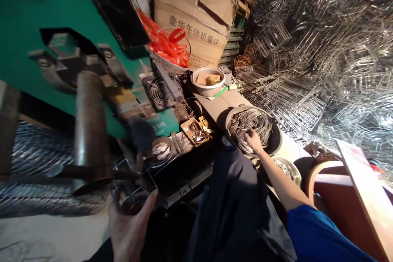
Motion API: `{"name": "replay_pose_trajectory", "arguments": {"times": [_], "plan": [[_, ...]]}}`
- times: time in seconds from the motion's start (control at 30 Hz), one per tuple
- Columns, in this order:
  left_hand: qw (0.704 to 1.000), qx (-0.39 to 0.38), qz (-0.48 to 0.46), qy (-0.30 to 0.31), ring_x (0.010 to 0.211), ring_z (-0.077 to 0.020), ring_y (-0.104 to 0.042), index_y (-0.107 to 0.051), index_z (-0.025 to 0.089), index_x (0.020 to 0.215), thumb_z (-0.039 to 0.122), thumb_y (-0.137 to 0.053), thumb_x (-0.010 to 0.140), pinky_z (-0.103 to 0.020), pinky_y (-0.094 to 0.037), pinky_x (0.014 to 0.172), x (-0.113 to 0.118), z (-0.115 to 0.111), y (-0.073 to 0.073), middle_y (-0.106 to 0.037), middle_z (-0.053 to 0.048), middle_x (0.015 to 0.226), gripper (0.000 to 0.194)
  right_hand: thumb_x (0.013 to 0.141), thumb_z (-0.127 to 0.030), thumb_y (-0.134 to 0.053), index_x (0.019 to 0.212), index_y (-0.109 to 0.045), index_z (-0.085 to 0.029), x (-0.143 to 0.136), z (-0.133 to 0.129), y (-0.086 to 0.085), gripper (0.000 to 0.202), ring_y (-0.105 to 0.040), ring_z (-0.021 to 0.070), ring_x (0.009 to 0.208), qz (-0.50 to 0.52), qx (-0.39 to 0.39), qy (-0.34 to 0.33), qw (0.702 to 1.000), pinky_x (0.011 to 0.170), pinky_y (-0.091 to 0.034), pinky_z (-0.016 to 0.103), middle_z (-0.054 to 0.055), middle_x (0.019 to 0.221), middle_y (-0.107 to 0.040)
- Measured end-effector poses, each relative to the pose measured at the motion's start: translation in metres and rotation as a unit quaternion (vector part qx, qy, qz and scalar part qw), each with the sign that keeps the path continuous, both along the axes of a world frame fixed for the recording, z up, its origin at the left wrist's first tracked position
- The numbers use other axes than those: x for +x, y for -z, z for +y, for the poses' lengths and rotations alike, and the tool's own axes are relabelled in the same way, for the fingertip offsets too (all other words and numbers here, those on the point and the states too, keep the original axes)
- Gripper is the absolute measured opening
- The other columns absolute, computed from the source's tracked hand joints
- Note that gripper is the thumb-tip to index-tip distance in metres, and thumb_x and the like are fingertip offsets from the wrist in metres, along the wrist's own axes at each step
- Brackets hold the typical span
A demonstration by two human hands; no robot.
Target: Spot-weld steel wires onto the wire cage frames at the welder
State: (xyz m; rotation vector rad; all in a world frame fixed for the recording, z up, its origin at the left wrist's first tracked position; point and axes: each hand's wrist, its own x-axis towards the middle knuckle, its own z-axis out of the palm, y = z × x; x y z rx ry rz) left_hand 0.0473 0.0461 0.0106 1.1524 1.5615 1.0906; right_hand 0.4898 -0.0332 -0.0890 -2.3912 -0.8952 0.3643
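Observation:
My left hand [130,223] is at the lower left, with thumb and fingers closed around the edge of a thin wire frame [150,178]. The frame sits beside the metal cylinder [90,123] of a green machine, and part of it is hidden behind the hand and machine parts. To the right, my right hand [254,140] reaches into a round basin [278,143] filled with coiled or ring-shaped wire pieces [245,120]. Its fingers are pinched together at the wire; how many pieces they grip cannot be made out.
The green machine [27,24] fills the left. Near it are a small box of metal parts [196,133] and a round fan guard [162,92]. A white bowl [207,88], a cardboard box [190,20] and heaped wire racks [294,86] stand beyond. A reddish-brown bin [337,200] is at right.

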Motion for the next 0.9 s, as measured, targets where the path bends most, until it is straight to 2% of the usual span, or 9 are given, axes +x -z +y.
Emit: {"name": "replay_pose_trajectory", "arguments": {"times": [0.1,0.17,0.23,0.37,0.5,0.57,0.7,0.8,0.9], "plan": [[1.0,-0.011,0.002,-0.007,0.053,-0.0135,-0.059,-0.057,0.018,0.128,0.035,-0.09,0.053,-0.023,-0.05,0.049,-0.002,-0.005,0.0,-0.066,0.003,0.069,0.084,0.097,-0.054,-0.028,0.091,-0.055,-0.017,-0.012,-0.008,-0.036,0.046,-0.05,0.0161,0.064,0.006,0.099,0.024,0.995,0.061,-0.043,0.028,0.001,0.07,-0.056],[1.0,-0.011,-0.001,-0.01,0.05,-0.0117,-0.055,-0.053,0.019,0.136,0.037,-0.09,0.052,-0.022,-0.048,0.047,-0.004,-0.013,-0.001,-0.063,0.005,0.068,0.093,0.095,-0.059,-0.036,0.093,-0.055,-0.019,-0.028,-0.011,-0.063,0.044,-0.046,0.0144,0.061,0.059,0.206,0.009,0.977,0.059,-0.041,0.026,-0.001,0.068,-0.052],[1.0,-0.016,-0.007,-0.016,0.052,-0.0118,-0.055,-0.045,0.021,0.143,0.039,-0.089,0.053,-0.023,-0.048,0.048,-0.006,-0.025,0.001,-0.063,0.005,0.071,0.102,0.089,-0.06,-0.052,0.097,-0.058,-0.02,-0.048,-0.005,-0.089,0.041,-0.048,0.0142,0.065,0.157,0.278,-0.063,0.946,0.061,-0.041,0.026,-0.002,0.071,-0.053],[1.0,-0.012,-0.008,-0.01,0.062,-0.0137,-0.058,-0.041,0.02,0.146,0.041,-0.087,0.057,-0.024,-0.051,0.054,-0.017,-0.053,0.01,-0.063,0.002,0.078,0.103,0.081,-0.063,-0.063,0.085,-0.065,-0.019,-0.091,0.025,-0.122,0.044,-0.05,0.0143,0.068,0.279,0.187,-0.252,0.908,0.064,-0.04,0.026,-0.001,0.07,-0.055],[0.999,0.021,-0.009,-0.028,0.064,-0.014,-0.059,-0.042,0.02,0.143,0.043,-0.086,0.06,-0.025,-0.053,0.061,-0.035,-0.075,0.022,-0.062,0.002,0.077,0.097,0.083,-0.065,-0.06,0.068,-0.058,-0.018,-0.129,0.055,-0.124,0.05,-0.039,0.011,0.06,0.257,0.206,-0.256,0.909,0.059,-0.032,0.025,-0.004,0.062,-0.045],[0.999,0.023,-0.004,-0.036,0.063,-0.0137,-0.058,-0.042,0.019,0.143,0.043,-0.086,0.06,-0.024,-0.052,0.061,-0.045,-0.081,0.025,-0.061,0.002,0.075,0.097,0.083,-0.066,-0.06,0.065,-0.058,-0.017,-0.143,0.063,-0.121,0.052,-0.041,0.0118,0.062,0.27,0.203,-0.274,0.901,0.061,-0.032,0.027,-0.003,0.062,-0.047],[1.0,0.007,0.021,-0.007,0.063,-0.0129,-0.058,-0.041,0.019,0.142,0.042,-0.082,0.066,-0.023,-0.051,0.061,-0.061,-0.089,0.027,-0.059,0.002,0.076,0.089,0.084,-0.064,-0.06,0.062,-0.065,-0.017,-0.157,0.066,-0.122,0.052,-0.047,0.0156,0.07,0.235,0.178,-0.324,0.899,0.07,-0.035,0.03,0.001,0.067,-0.052],[0.999,0.004,0.041,0.017,0.067,-0.0133,-0.058,-0.041,0.019,0.14,0.037,-0.081,0.069,-0.024,-0.051,0.064,-0.066,-0.093,0.028,-0.059,0.002,0.078,0.083,0.083,-0.058,-0.065,0.055,-0.057,-0.019,-0.164,0.065,-0.124,0.049,-0.042,0.0147,0.067,0.176,0.213,-0.308,0.911,0.067,-0.032,0.03,-0.001,0.065,-0.043],[0.999,0.0,0.02,0.032,0.063,-0.0111,-0.054,-0.039,0.021,0.14,0.034,-0.079,0.072,-0.021,-0.048,0.059,-0.058,-0.094,0.029,-0.057,0.003,0.077,0.08,0.081,-0.054,-0.069,0.052,-0.046,-0.019,-0.183,0.065,-0.118,0.051,-0.036,0.0134,0.064,0.194,0.241,-0.315,0.897,0.064,-0.03,0.029,-0.002,0.063,-0.038]]}}
